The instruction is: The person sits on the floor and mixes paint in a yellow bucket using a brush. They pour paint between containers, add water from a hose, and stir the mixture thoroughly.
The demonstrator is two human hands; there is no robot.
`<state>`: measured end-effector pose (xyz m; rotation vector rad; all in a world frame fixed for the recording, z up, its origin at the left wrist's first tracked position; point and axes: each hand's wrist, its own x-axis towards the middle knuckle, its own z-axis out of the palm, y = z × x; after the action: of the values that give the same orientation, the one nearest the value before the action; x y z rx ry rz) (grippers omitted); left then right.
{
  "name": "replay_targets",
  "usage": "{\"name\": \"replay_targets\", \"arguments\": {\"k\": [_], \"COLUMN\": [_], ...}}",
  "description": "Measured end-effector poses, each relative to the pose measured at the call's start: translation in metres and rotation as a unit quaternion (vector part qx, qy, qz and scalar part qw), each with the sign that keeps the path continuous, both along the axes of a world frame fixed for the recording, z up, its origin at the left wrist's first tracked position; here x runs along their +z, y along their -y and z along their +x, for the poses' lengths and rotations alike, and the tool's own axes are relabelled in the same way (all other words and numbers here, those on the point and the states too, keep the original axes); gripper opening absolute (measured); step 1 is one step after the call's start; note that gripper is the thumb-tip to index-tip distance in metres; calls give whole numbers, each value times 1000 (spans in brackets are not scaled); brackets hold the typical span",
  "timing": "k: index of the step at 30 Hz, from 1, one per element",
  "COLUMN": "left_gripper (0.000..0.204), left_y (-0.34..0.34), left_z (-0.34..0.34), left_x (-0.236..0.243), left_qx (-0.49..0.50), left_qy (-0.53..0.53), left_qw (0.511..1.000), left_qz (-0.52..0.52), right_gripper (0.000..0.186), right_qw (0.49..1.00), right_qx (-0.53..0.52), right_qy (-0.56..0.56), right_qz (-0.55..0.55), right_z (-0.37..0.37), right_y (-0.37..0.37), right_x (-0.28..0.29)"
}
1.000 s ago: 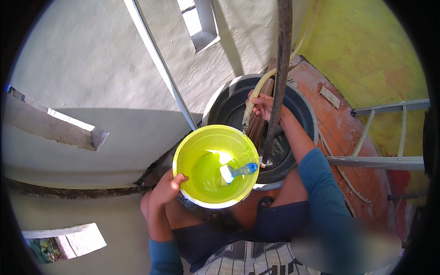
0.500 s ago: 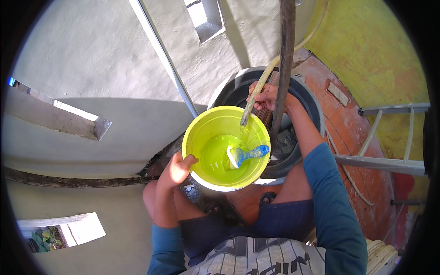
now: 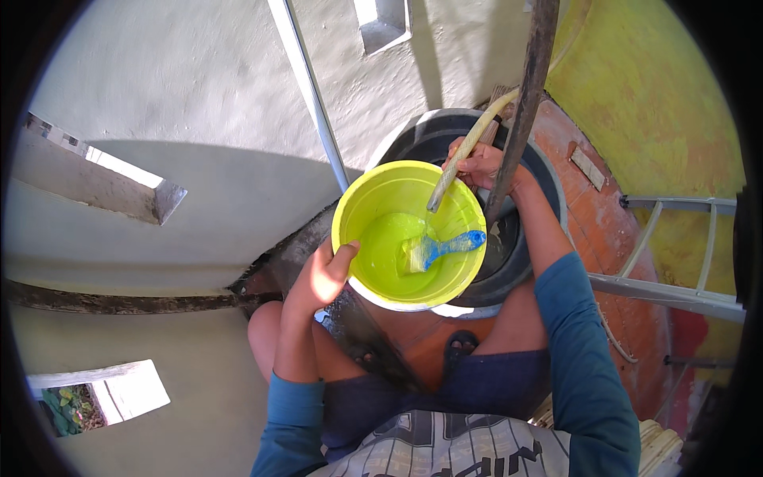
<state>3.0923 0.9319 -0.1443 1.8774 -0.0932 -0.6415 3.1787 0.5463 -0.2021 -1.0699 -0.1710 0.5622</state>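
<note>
My left hand [image 3: 324,276] grips the near left rim of a yellow-green bucket [image 3: 355,199], thumb over the edge. Pale green liquid [image 3: 389,246] covers its bottom. A paintbrush [image 3: 449,246] with a blue handle leans inside, its bristles in the liquid and its handle end near the right wall. My right hand [image 3: 481,165] is closed around a pale yellow hose [image 3: 477,133], whose cut end hangs over the bucket's far right side. A faint streak below that end may be water. Behind the bucket stands a large black tub [image 3: 550,219], partly hidden.
A dark wooden pole [image 3: 528,95] rises beside my right wrist. On the left a metal pole [image 3: 308,87] leans by the grey wall [image 3: 199,95]. A metal ladder [image 3: 668,292] reaches in from the right over the reddish floor [image 3: 588,230], where a wood scrap [image 3: 586,167] lies.
Bucket, hose and both hands sit slightly higher and further right in the picture, as the view shifts. The brush bristles now look more yellow-green than white. Both hands keep their grips.
</note>
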Motion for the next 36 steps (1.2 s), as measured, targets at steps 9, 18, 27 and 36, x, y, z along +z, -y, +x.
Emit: {"name": "replay_targets", "arguments": {"k": [9,18,27,36], "left_gripper": [50,52,72,77], "left_y": [-3,0,12,15], "left_z": [1,3,6,13], "left_x": [-14,-31,-39,-47], "left_qx": [-19,15,62,68], "left_qy": [-26,0,7,-13], "left_qw": [995,993,968,968], "left_qz": [-92,-118,-242,-243], "right_gripper": [30,30,28,30], "right_qw": [1000,1000,999,998], "right_qx": [-6,2,0,-3], "right_qy": [-6,-2,16,38], "right_qz": [3,0,36,50], "right_z": [-3,-2,1,1], "right_y": [0,-1,0,0], "right_x": [2,-1,-4,-8]}}
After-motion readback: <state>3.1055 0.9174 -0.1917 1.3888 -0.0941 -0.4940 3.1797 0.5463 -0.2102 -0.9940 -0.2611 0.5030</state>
